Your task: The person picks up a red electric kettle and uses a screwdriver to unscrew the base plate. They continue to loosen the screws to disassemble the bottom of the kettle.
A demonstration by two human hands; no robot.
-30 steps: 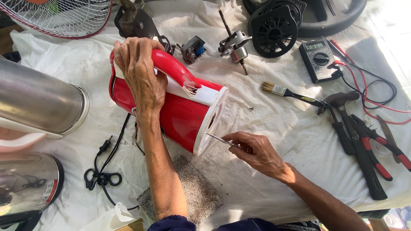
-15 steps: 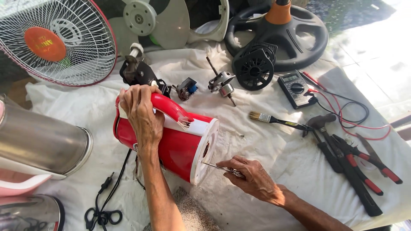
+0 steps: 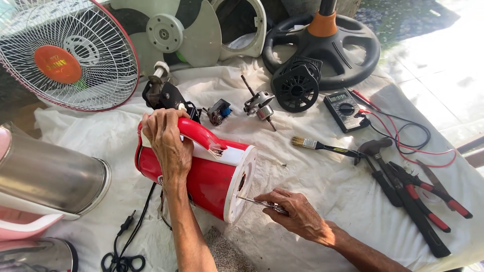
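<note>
White cloth — left hand gripping red kettle, right hand pinching screwdriver

I see a red kettle lying on its side on the white cloth, its white round bottom turned to the right. Its red handle is on top. A thin metal screwdriver pokes at the white bottom, lying almost flat.

I see hard daylight pouring in from beyond the multimeter, bleaching the ground there to glare. The white cloth is bright and sharp; left of the multimeter, the fan guard sits in shade. Edges bow slightly.
</note>
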